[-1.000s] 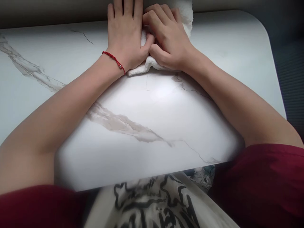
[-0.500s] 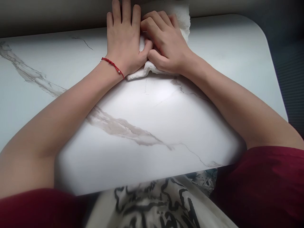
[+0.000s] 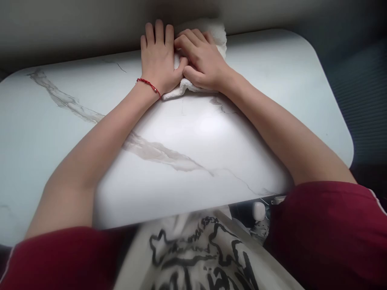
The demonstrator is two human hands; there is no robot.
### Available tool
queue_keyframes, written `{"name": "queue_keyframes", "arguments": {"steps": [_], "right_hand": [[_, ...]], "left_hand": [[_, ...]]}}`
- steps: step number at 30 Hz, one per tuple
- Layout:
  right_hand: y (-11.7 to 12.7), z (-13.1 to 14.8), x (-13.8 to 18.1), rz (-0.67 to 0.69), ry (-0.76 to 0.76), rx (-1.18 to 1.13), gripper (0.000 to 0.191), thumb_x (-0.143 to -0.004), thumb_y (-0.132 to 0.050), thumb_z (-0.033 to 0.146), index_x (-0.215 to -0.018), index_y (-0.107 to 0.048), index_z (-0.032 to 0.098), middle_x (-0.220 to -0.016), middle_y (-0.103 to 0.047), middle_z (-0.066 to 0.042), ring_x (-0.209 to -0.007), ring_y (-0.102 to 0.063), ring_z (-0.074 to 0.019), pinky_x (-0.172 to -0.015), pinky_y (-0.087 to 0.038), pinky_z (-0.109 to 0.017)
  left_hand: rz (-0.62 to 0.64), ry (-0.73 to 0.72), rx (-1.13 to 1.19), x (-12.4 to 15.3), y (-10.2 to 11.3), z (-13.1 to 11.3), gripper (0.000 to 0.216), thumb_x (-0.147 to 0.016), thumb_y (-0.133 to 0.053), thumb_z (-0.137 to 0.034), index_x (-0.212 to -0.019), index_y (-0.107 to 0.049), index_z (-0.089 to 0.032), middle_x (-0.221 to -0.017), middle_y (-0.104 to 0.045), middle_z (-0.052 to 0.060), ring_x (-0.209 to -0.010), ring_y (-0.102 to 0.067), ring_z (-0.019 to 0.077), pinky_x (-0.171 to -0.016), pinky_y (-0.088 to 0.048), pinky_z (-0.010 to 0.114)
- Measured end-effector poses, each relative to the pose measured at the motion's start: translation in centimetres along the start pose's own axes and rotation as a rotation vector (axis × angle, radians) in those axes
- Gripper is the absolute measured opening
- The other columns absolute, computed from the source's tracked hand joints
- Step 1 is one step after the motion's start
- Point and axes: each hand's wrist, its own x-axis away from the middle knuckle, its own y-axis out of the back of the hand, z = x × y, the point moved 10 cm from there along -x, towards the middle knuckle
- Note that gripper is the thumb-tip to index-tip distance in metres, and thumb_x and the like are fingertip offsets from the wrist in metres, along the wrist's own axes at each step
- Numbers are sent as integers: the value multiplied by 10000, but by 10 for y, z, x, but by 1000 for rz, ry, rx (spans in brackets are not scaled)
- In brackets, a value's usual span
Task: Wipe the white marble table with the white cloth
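Observation:
A white towel (image 3: 217, 33) lies bunched at the far edge of a white marble-patterned table (image 3: 193, 141). My left hand (image 3: 159, 64) rests flat on the left part of the towel, fingers stretched out and slightly apart, with a red string bracelet (image 3: 148, 83) at the wrist. Close beside it, my right hand (image 3: 202, 60) presses down on the towel with bent fingers wrapped over it. The two thumbs are almost touching. Much of the cloth is hidden beneath both hands, and a fold (image 3: 186, 85) sticks out toward me.
A grey wall (image 3: 90, 28) runs behind the table's far edge. Dark ribbed material (image 3: 370, 100) stands past the rounded right end. Below the near edge, a small white object (image 3: 259, 211) and other items show beside my printed light-coloured clothing (image 3: 193, 253).
The view has shifted back, so the table's far left corner now shows. Both hands keep nearly the same place and pose on the towel.

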Motion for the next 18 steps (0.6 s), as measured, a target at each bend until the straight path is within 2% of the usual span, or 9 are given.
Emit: {"name": "queue_keyframes", "arguments": {"steps": [5,11,14,18], "right_hand": [[-4,0,-3,36,-43,10,334,-857,-440,307,-1160,-573,257,-1250,-647,-69,-1170,-559,-285,-1042,-432,-488],[-9,12,8,77,-31,12,352,-880,-413,343,-1151,-601,221,-1293,-640,-151,-1152,-565,-385,-1026,-425,-593],[2,37,39,74,19,6,432,-885,-404,333,-1244,-591,183,-1341,-630,-183,-1192,-566,-397,-1033,-423,-609],[30,88,113,110,64,-36,594,-877,-419,321,-1451,-521,207,-1475,-588,-137,-1362,-522,-371,-1117,-424,-601]], "left_hand": [[-15,-13,-63,5,7,-1,607,-933,-439,-376,-1463,-495,-86,-1552,-450,195,-1439,-369,423,-1153,-340,533],[23,-78,-180,25,10,-13,584,-945,-437,-354,-1452,-493,-69,-1468,-502,228,-1353,-448,401,-1128,-374,503],[36,-145,-184,57,13,-30,634,-953,-410,-358,-1504,-455,-49,-1452,-518,246,-1331,-457,417,-1112,-384,507],[60,-246,-118,131,22,-67,687,-940,-404,-378,-1543,-441,-52,-1367,-602,235,-1219,-535,416,-1008,-452,526]]}}
